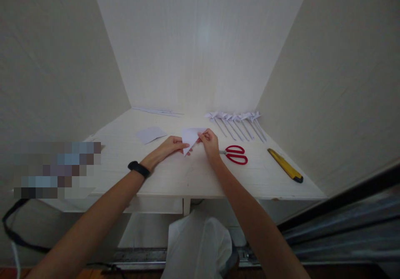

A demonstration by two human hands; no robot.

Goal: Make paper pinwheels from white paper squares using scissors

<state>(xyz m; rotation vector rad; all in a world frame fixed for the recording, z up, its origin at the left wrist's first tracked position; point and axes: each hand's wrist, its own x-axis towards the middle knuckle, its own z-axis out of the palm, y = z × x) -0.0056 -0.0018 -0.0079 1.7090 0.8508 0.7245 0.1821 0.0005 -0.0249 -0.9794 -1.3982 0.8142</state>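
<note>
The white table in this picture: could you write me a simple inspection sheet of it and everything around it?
Surface: white table, with a brownish mark on its front edge at right.
Job's things: white paper held up; flat paper and thin strips behind at left; pinwheel-like paper pieces on stems in a row; red-handled scissors; yellow cutter.
Clutter: cannot tell at far left, where a pixelated patch hides things.
Hands: left hand and right hand both pinch the white paper.
Cables: black cable and white cable at lower left.
Surroundings: pale back wall and side walls.
</note>
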